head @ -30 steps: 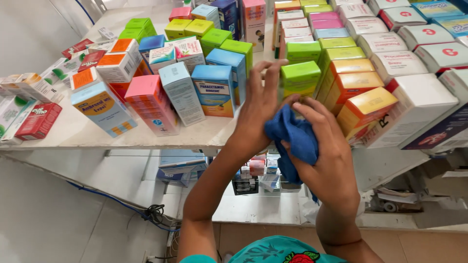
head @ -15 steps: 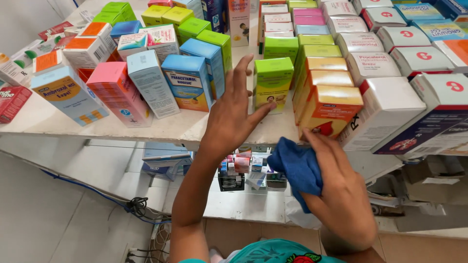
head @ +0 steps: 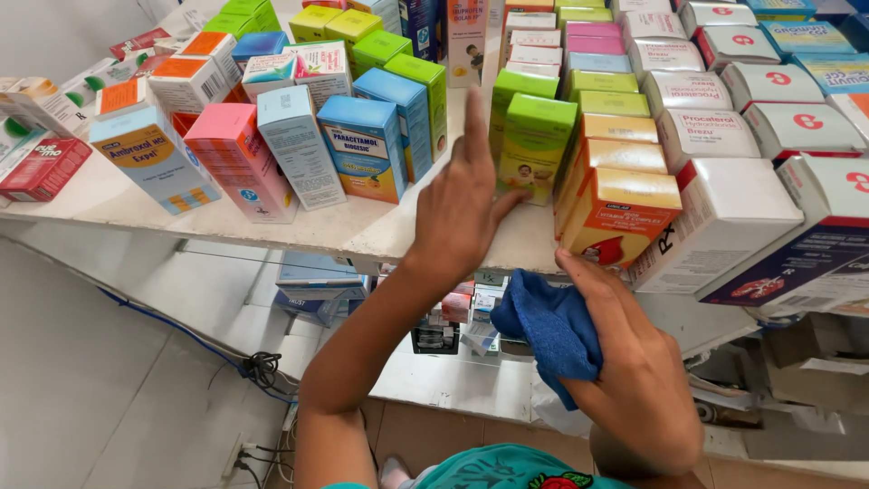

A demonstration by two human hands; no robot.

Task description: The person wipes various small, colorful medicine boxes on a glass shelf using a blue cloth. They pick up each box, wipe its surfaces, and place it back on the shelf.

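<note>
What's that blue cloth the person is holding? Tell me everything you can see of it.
The blue cloth looks like soft, fuzzy fabric in a deep, plain blue. It is crumpled into a loose wad, not spread flat. The right hand grips it from the right, fingers closed over it. It is held in the air just below the front edge of the white shelf, apart from the boxes.

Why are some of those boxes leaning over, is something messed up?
A little. The orange cardboard box by the shelf's front edge tilts, and the big white box with a red end beside it leans the same way. Nothing looks spilled or torn.
</note>
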